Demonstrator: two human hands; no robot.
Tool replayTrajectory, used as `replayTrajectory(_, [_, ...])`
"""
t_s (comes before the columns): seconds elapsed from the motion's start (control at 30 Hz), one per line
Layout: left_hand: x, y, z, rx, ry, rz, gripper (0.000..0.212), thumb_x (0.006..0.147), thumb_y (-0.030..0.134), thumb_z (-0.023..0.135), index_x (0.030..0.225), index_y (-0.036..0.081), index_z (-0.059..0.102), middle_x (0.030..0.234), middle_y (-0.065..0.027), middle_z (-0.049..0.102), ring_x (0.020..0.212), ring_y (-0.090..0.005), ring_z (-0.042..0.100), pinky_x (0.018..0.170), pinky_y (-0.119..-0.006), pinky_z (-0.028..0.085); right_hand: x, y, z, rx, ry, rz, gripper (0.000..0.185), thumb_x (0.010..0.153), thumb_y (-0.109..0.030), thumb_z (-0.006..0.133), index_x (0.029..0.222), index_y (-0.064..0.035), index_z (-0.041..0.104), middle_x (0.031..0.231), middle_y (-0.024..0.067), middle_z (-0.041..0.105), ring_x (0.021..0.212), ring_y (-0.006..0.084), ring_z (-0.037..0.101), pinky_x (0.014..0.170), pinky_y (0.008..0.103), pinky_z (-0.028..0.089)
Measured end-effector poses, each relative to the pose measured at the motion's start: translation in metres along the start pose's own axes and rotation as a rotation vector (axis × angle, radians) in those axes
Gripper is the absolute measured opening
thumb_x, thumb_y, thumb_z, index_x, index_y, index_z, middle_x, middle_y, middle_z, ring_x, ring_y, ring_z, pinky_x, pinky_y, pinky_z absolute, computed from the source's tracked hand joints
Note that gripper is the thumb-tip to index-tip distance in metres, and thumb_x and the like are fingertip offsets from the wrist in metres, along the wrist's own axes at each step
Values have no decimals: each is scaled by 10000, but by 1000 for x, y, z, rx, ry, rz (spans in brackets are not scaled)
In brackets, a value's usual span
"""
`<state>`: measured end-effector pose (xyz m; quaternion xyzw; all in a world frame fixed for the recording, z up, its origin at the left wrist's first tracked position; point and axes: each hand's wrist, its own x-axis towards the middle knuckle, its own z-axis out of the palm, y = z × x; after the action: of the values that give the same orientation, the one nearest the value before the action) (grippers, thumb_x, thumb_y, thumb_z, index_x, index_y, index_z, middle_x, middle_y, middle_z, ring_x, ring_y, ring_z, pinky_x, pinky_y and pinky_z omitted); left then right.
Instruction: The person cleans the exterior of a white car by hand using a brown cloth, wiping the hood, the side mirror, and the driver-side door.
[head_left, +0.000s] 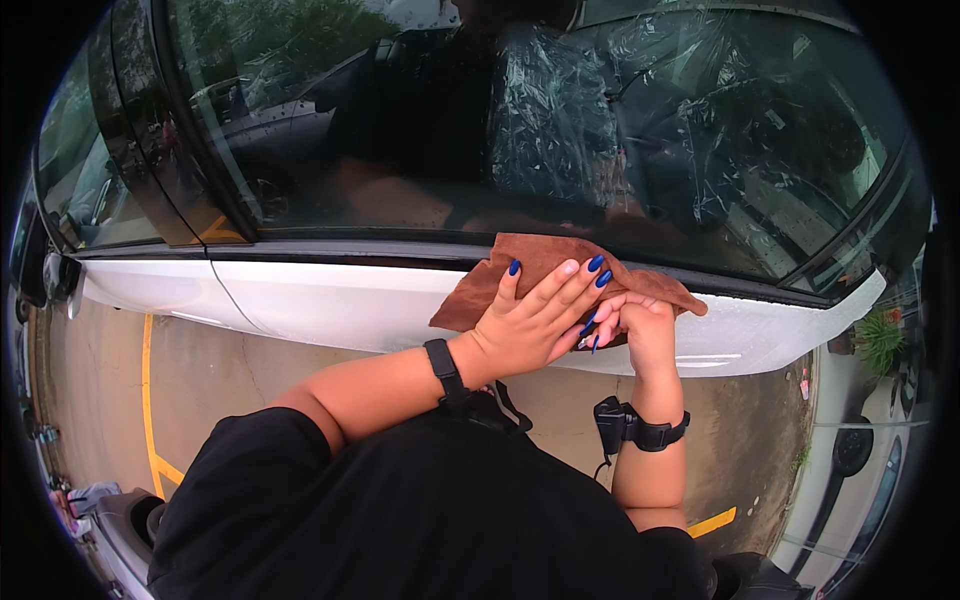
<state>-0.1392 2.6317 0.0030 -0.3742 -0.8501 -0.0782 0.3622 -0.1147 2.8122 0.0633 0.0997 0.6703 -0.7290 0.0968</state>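
A brown cloth (540, 251) lies over the window sill trim and upper door panel of a white car. My left hand (536, 319) rests flat on the cloth, fingers extended and somewhat spread, blue nails showing. Just right of it, my right hand (637, 319) has its fingers curled at the cloth's lower right part; the cloth's twisted end reaches past its knuckles. Whether those fingers pinch the cloth cannot be told. Above both hands is the dark window glass (420, 187), with water drops on it and clear plastic film (551, 112) visible at or behind it.
The white door panel (337, 300) runs left and right of the hands, with a side mirror (60, 274) at the far left. Yellow lines (148, 390) mark the concrete ground. A potted plant (879, 341) stands at the right, and another vehicle (124, 525) is at the lower left.
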Motion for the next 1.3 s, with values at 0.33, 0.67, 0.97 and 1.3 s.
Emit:
replayTrajectory(0.33, [29, 42, 22, -15, 26, -9, 620, 862, 455, 481, 1391, 135, 432, 1483, -26, 348, 1406, -196, 236, 1087, -602, -54, -3, 3, -48, -16, 50, -68, 249, 780, -26, 384, 763, 76, 611, 605, 155, 603, 516, 207, 592, 558, 293, 517])
replayTrajectory(0.67, [1, -31, -18, 4, 61, -7, 578, 878, 469, 470, 1367, 162, 459, 1459, -12, 385, 1383, -175, 290, 1122, -544, 7, 6, -18, 31, -85, -46, -41, 216, 784, -7, 381, 773, 75, 580, 610, 144, 588, 493, 194, 580, 533, 322, 538])
replayTrajectory(0.97, [-30, -165, -86, 178, 6, -112, 633, 854, 556, 474, 1408, 255, 415, 1498, 8, 320, 1417, -180, 187, 1121, -536, -67, 37, -85, 162, -166, -430, -64, 303, 817, 4, 379, 1008, 43, 611, 766, 74, 659, 727, 114, 618, 666, 206, 437])
replayTrajectory(1.3, [57, -247, -182, 85, 105, -112, 806, 718, 465, 683, 1422, 208, 387, 1500, -35, 313, 1402, -235, 230, 1113, -530, 45, 52, -178, 207, -121, -436, -358, 300, 851, -74, 391, 1052, 43, 580, 737, 76, 646, 658, 114, 631, 580, 191, 486])
